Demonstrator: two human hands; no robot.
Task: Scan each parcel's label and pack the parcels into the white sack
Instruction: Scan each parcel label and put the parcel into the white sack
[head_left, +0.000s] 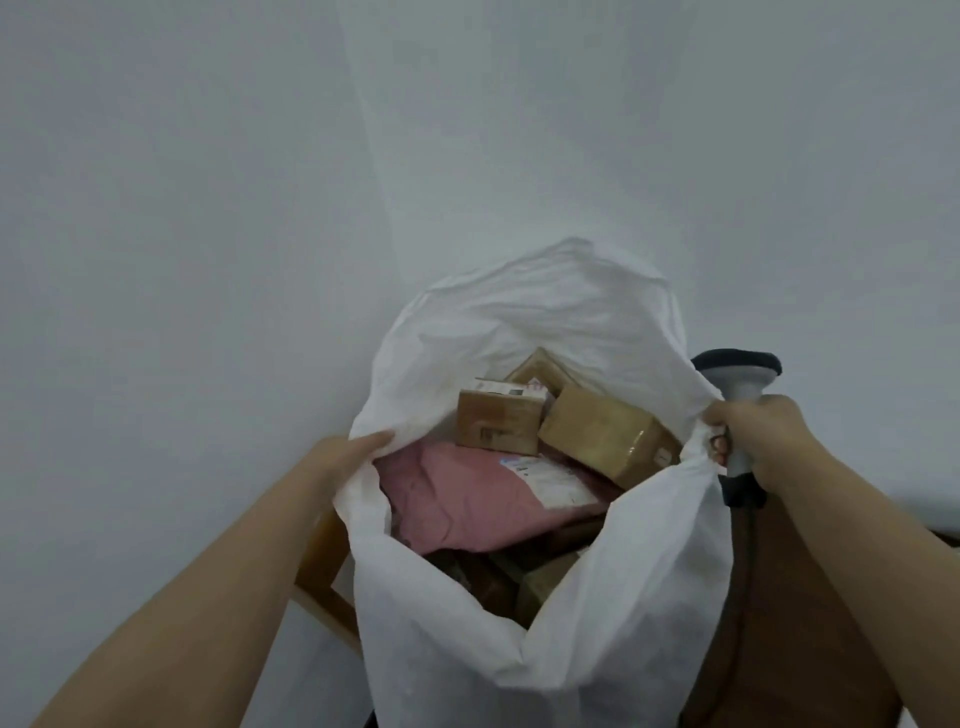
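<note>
white sack (545, 649) upright, mouth held open | left hand (353, 452) gripping left rim | right hand (769, 441) gripping scanner (740, 415) plus right rim | pink mailer (457, 499), brown boxes (597, 431) already inside | probably near finished

The white sack (519, 649) stands open and carries the parcels. On top lies a pink mailer (457, 499) with a white label, and behind it, touching, two brown boxes (498, 421), the right one (602, 436) tilted. More brown parcels show dimly beneath. A wooden frame (322, 577) stands just beside the sack's left; whether it bears the sack cannot be told.
</note>
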